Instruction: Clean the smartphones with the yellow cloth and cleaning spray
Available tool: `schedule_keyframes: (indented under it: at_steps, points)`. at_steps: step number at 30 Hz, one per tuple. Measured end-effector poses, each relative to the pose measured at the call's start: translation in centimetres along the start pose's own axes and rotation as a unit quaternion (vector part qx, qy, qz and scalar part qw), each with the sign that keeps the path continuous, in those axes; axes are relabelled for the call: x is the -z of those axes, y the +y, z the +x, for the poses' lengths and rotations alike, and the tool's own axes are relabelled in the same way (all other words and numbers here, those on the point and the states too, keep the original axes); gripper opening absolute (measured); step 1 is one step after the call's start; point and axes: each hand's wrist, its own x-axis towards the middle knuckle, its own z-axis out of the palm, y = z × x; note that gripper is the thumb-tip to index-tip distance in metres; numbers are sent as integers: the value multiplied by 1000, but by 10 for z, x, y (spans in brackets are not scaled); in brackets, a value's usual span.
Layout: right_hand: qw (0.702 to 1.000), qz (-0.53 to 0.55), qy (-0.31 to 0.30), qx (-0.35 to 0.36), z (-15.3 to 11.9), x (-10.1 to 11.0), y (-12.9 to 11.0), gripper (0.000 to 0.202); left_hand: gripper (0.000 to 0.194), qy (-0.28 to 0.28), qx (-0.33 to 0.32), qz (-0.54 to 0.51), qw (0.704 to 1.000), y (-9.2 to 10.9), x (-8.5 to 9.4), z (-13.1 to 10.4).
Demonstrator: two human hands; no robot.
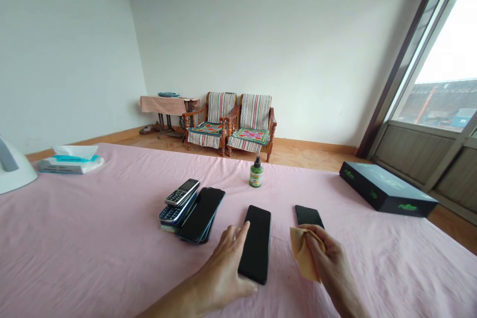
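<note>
A black smartphone (255, 244) lies lengthwise in front of me, screen up. My left hand (225, 268) grips it along the left edge, index finger near the upper side and thumb by the bottom corner; its other fingers are partly hidden. Pinched in my right hand (328, 253) is a yellow-tan cloth (303, 251), hanging down from the fingers. Just beyond that hand rests another dark phone (308, 215), its lower part covered by the hand. To the left, several phones are piled: a keypad phone (182, 193) tops one stack, a black smartphone (201, 213) the other.
A green spray bottle (256, 175) stands beyond the phones on the pink sheet (122, 218). At right lies a flat black box (387, 189). A tissue pack (70, 161) and part of a white appliance (15, 169) are at left. Two wooden chairs (253, 114) stand by the wall.
</note>
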Motion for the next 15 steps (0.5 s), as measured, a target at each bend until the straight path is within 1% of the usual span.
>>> schedule_keyframes:
  at_steps: [3,6,8,10,13,15]
  points:
    - [1000,-1,12,-2,1,3,-1,38,86,-14,-19,-47,999,7,1,-1]
    - [1000,12,27,-4,1,4,-6,38,67,-14,-33,-48,998,11,4,-2]
    - [999,15,32,6,2,2,-12,38,59,-14,-46,-41,998,10,5,-1]
    - [999,2,22,35,5,-2,-20,37,54,-7,-67,-39,997,5,4,1]
    - [994,-46,-8,97,19,-16,-33,33,55,7,-97,-54,994,-3,2,6]
    - [985,-100,-2,142,33,-28,-38,30,54,15,-110,-71,991,-6,1,7]
